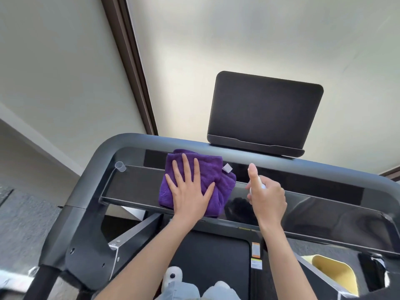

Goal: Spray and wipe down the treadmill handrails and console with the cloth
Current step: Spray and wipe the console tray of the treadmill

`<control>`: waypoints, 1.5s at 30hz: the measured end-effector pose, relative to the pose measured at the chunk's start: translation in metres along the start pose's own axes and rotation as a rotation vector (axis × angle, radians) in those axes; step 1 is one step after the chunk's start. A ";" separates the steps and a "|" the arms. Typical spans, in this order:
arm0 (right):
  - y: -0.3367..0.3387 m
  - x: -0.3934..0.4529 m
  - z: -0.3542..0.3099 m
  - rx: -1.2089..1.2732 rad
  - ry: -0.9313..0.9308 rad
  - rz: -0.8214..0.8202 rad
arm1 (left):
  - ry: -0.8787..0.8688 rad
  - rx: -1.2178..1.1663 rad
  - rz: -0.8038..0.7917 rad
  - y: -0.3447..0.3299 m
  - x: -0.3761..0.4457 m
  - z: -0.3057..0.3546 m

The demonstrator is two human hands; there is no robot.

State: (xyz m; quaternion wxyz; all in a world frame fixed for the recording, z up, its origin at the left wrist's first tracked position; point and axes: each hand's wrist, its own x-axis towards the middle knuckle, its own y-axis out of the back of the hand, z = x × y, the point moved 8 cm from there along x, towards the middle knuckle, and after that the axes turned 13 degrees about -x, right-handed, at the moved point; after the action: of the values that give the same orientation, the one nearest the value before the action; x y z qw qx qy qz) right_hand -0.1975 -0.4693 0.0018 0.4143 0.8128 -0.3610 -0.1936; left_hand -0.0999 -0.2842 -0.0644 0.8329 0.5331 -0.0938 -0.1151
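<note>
Folded purple microfibre cloth (pixel 195 180) with a small white tag at its right corner, lying on the glossy black treadmill console (pixel 303 204), left of its middle. Pressed flat under the left hand (pixel 190 191), fingers straight and spread, palm down on the cloth's lower half. Just to the right, apart from the cloth: right hand (pixel 267 195) curled round a small white spray bottle (pixel 258 182), index finger raised straight along its top; most of the bottle hidden by the fingers. Dark reflection of the person on the console surface below that hand.

Around the console, a curved grey metal handrail frame (pixel 104 156), running across the top edge and bending down at the left. Small clear plastic cap (pixel 120 166) standing at the console's far left corner. Behind the frame, upright and right of centre, a dark rectangular screen panel (pixel 264 111) with rounded corners, blank.

Below the console, the black treadmill belt (pixel 212 256), with an orange and white label strip beside it. At lower right, a pale yellow container (pixel 333 271). Beyond, cream walls with a dark brown frame (pixel 134 68) running diagonally. At the bottom edge, light clothing and 1 white fluffy slipper.
</note>
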 end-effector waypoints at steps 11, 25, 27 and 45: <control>0.010 -0.008 0.006 0.022 0.009 -0.028 | -0.009 0.036 -0.007 0.009 -0.004 -0.019; 0.000 0.004 -0.010 -0.005 0.079 -0.025 | 0.075 -0.025 -0.011 0.033 0.007 -0.081; -0.001 0.004 -0.008 -0.003 0.059 -0.021 | 0.106 -0.006 0.013 0.023 0.004 -0.055; 0.007 0.003 0.026 0.005 0.021 -0.093 | 0.054 0.023 0.040 0.013 -0.007 -0.029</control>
State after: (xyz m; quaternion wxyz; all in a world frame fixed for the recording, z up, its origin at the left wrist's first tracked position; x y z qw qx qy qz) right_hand -0.2142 -0.4885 -0.0072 0.4067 0.8316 -0.3189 -0.2032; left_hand -0.0976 -0.2515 -0.0649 0.8311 0.5436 -0.0833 -0.0827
